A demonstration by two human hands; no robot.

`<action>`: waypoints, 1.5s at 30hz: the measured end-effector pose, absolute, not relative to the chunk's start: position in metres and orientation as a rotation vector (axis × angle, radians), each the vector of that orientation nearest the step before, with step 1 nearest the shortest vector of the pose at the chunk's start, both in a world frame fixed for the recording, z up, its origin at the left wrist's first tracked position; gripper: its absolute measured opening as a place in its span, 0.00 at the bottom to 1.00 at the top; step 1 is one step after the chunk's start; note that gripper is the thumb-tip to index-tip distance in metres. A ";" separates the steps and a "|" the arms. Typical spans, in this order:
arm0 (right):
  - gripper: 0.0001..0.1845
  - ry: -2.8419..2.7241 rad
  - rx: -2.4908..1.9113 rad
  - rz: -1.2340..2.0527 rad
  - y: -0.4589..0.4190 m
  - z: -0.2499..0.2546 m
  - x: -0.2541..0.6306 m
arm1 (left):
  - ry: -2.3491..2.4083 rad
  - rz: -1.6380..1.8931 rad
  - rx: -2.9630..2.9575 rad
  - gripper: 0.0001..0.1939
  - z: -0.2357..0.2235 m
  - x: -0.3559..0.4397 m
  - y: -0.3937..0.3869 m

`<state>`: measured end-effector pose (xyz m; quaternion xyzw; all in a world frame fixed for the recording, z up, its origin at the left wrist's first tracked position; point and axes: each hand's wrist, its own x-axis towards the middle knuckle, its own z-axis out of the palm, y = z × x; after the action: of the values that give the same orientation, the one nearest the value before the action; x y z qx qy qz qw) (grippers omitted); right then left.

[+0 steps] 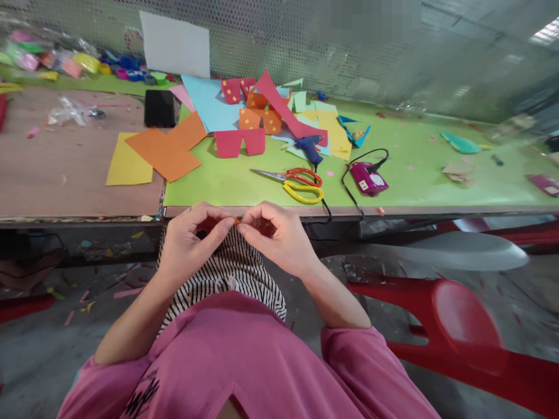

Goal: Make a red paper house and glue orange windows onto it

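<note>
In the head view, the left hand (186,241) and right hand (282,238) pinch a small orange piece (236,221) together, by the surface's (209,196) near edge. The orange cutout (250,120) already bears yellow squares; the red cutout (227,145) is plain. Scissors (303,194) lie unheld.

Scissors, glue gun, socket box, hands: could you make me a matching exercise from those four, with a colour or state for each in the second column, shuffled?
Column one
1. scissors
2. glue gun
3. socket box
4. left hand and right hand

Column two
A. fingertips at a small orange piece
B. magenta, with a black cable plugged in
C. one handle red, the other yellow
D. dark blue

Right pairs: 1-C, 2-D, 3-B, 4-A
</note>
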<state>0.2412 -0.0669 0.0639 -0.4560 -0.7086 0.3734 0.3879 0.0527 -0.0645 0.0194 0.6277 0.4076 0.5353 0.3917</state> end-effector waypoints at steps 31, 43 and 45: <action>0.07 -1.793 -1.092 0.777 -0.070 0.050 0.239 | 1.002 1.359 1.346 0.07 0.018 0.061 -0.065; 0.20 -1.357 -1.020 1.411 -0.065 0.051 0.238 | 0.981 1.359 1.369 0.12 0.021 0.053 -0.064; 0.21 -1.221 -0.969 1.530 -0.063 0.047 0.236 | 0.970 1.374 1.303 0.14 0.019 0.053 -0.061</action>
<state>0.2361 -0.0632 0.0468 -0.3936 -0.4962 0.6219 0.4606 0.0533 -0.0614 0.0187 0.5355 0.3984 0.5645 0.4856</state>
